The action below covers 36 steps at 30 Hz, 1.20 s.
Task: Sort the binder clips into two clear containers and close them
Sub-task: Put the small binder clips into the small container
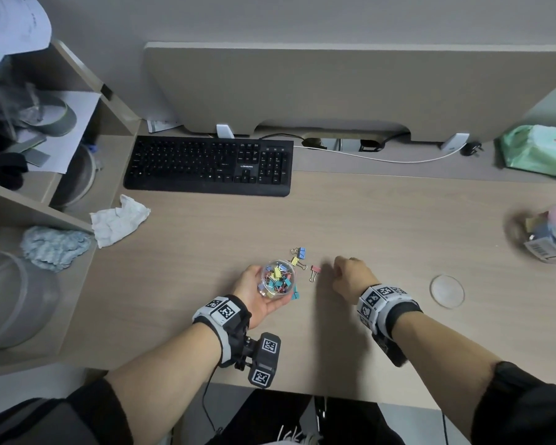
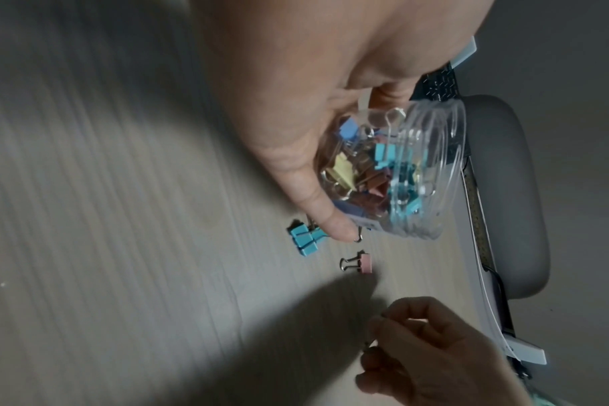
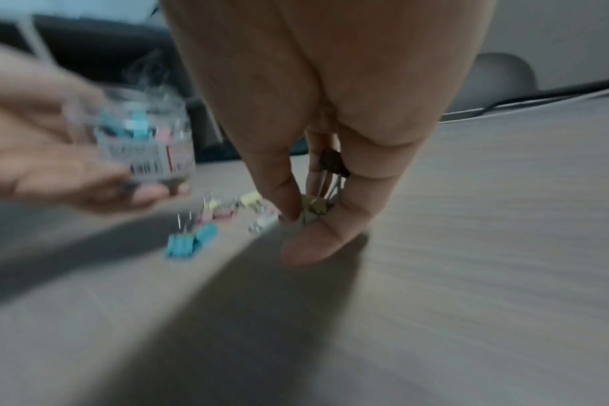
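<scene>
Left hand (image 1: 254,292): gripping clear container (image 1: 277,278) of clips, raised over desk (image 1: 382,226) | right hand (image 1: 353,275): pinching binder clips (image 3: 332,164) in curled fingers | loose clips (image 1: 299,256): lying between hands

Wooden desk (image 1: 382,220), beige partition (image 1: 334,88)

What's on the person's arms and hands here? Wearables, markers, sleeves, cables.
Bare hands, no gloves. Left hand and right hand each have a grey-and-black wrist strap carrying square black-and-white fiducial tags. A black camera mount, also tagged, hangs below the left wrist, trailing a thin black cable. Dark sleeves pushed up.
</scene>
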Motion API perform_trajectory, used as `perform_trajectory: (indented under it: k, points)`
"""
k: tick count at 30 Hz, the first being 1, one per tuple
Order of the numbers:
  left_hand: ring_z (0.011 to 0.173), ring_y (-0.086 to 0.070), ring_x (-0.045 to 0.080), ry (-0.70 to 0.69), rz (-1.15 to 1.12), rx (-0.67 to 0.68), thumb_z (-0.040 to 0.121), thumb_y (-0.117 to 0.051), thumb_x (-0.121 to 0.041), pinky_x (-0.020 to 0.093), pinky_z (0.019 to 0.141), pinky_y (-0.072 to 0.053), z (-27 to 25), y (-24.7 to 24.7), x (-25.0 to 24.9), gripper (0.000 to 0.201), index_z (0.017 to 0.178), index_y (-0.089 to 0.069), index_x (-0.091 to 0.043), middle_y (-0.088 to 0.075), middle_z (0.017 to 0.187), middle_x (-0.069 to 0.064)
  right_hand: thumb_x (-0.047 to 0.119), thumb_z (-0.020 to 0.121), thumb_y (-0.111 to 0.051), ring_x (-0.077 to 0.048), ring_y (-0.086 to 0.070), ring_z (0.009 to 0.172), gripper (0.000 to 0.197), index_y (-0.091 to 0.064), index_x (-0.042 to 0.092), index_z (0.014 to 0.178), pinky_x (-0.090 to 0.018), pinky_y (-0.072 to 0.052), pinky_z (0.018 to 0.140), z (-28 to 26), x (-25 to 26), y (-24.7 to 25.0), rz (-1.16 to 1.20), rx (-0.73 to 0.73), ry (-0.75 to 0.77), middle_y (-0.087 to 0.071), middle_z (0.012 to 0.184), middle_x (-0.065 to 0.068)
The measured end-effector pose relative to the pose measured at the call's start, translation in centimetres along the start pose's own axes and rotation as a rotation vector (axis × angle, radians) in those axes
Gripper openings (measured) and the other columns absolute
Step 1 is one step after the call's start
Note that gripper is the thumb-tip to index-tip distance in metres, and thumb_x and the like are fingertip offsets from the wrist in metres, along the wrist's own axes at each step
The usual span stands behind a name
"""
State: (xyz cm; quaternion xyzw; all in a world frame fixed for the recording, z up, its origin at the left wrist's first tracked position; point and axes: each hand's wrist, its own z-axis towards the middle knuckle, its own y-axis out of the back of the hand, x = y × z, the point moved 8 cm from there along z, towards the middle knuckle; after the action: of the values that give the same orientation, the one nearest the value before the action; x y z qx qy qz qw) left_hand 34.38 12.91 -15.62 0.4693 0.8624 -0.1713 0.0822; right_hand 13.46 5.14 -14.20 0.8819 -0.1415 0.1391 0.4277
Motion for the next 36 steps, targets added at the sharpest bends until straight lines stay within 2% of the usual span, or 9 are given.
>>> perform_trajectory:
  k: [6, 9, 12, 15, 18, 21, 24, 29, 36]
  points:
    - [0.099, -0.071, 0.036, -0.012, -0.013, 0.01, 0.107, -0.04, -0.036, 0.045, 0.073, -0.065, -0.9, -1.9, 0.1, 0.048, 0.134, -0.062, -0.002, -0.07, 0.126, 0.025, -0.002, 0.077, -0.066, -0.029, -0.06, 0.051, 0.017, -0.054, 0.01, 0.078, -0.039, -0.056, 0.05, -2.6, 4.8, 5.6, 0.588, -0.051, 0.101, -0.059, 0.065, -0.01]
    - [0.103, -0.07, 0.036, -0.029, 0.012, 0.049, 0.107, -0.037, -0.03, 0.05, 0.088, -0.061, -1.4, -3.5, 0.2, 0.047, 0.131, -0.063, 0.001, -0.071, 0.124, 0.027, -0.004, 0.079, -0.065, -0.023, -0.06, 0.049, 0.018, -0.056, 0.012, 0.08, -0.029, -0.05, 0.044, -4.1, 8.4, 6.9, 0.6, 0.001, 0.231, -0.06, 0.07, -0.008]
    - [0.087, -0.069, 0.035, -0.054, 0.031, 0.104, 0.106, -0.037, -0.024, 0.052, 0.099, -0.054, -2.3, -5.4, 0.1, 0.038, 0.108, -0.067, -0.002, -0.075, 0.094, 0.024, 0.004, 0.079, -0.067, -0.013, -0.058, 0.056, 0.014, -0.062, 0.014, 0.088, -0.016, -0.044, 0.043, -5.2, 10.2, 6.7, 0.447, 0.024, 0.297, -0.066, 0.087, -0.008]
    - [0.08, -0.069, 0.034, -0.072, 0.001, 0.132, 0.106, -0.037, -0.026, 0.05, 0.093, -0.058, -2.7, -6.2, -0.3, 0.037, 0.101, -0.067, -0.004, -0.073, 0.095, 0.022, 0.006, 0.082, -0.064, -0.015, -0.058, 0.065, 0.018, -0.063, 0.014, 0.098, -0.013, -0.046, 0.053, -5.9, 11.1, 7.2, 0.389, 0.016, 0.344, -0.068, 0.096, -0.003]
    - [0.09, -0.069, 0.035, -0.058, -0.041, 0.128, 0.104, -0.038, -0.03, 0.045, 0.08, -0.062, -2.8, -5.7, -0.8, 0.042, 0.117, -0.066, -0.002, -0.072, 0.11, 0.024, 0.003, 0.088, -0.058, -0.028, -0.066, 0.066, 0.016, -0.061, 0.012, 0.101, -0.03, -0.056, 0.061, -6.0, 11.6, 8.6, 0.51, -0.026, 0.365, -0.065, 0.094, 0.001]
    - [0.097, -0.067, 0.037, -0.048, -0.073, 0.121, 0.104, -0.036, -0.027, 0.047, 0.088, -0.057, -2.9, -4.6, -1.4, 0.043, 0.115, -0.068, 0.001, -0.072, 0.11, 0.024, 0.0, 0.091, -0.053, -0.026, -0.062, 0.057, 0.01, -0.058, 0.008, 0.096, -0.033, -0.054, 0.051, -4.8, 11.1, 9.5, 0.576, -0.068, 0.342, -0.06, 0.087, -0.001]
    - [0.112, -0.068, 0.038, -0.065, -0.089, 0.082, 0.105, -0.038, -0.028, 0.047, 0.092, -0.056, -3.0, -2.7, -2.2, 0.041, 0.114, -0.068, -0.001, -0.072, 0.117, 0.023, 0.003, 0.089, -0.056, -0.03, -0.064, 0.069, 0.014, -0.06, 0.008, 0.102, -0.038, -0.054, 0.059, -2.5, 8.8, 8.7, 0.413, -0.111, 0.261, -0.059, 0.096, -0.005]
    - [0.117, -0.066, 0.039, -0.072, -0.159, 0.002, 0.107, -0.039, -0.035, 0.049, 0.097, -0.056, -3.0, 1.4, -3.2, 0.046, 0.126, -0.064, -0.001, -0.069, 0.126, 0.024, 0.022, 0.086, -0.065, -0.032, -0.058, 0.109, 0.057, -0.041, 0.015, 0.136, -0.034, -0.045, 0.091, -0.1, 5.5, 3.6, -0.109, 0.056, 0.08, -0.047, 0.128, -0.014]
    - [0.114, -0.066, 0.038, -0.091, -0.271, -0.058, 0.108, -0.039, -0.036, 0.052, 0.103, -0.054, -2.9, 5.3, -3.9, 0.047, 0.128, -0.063, -0.002, -0.07, 0.116, 0.021, 0.038, 0.066, -0.08, -0.036, -0.058, 0.114, 0.093, -0.025, 0.023, 0.14, -0.037, -0.048, 0.097, 1.3, 7.6, -1.4, -0.18, 0.175, 0.15, -0.024, 0.142, -0.009]
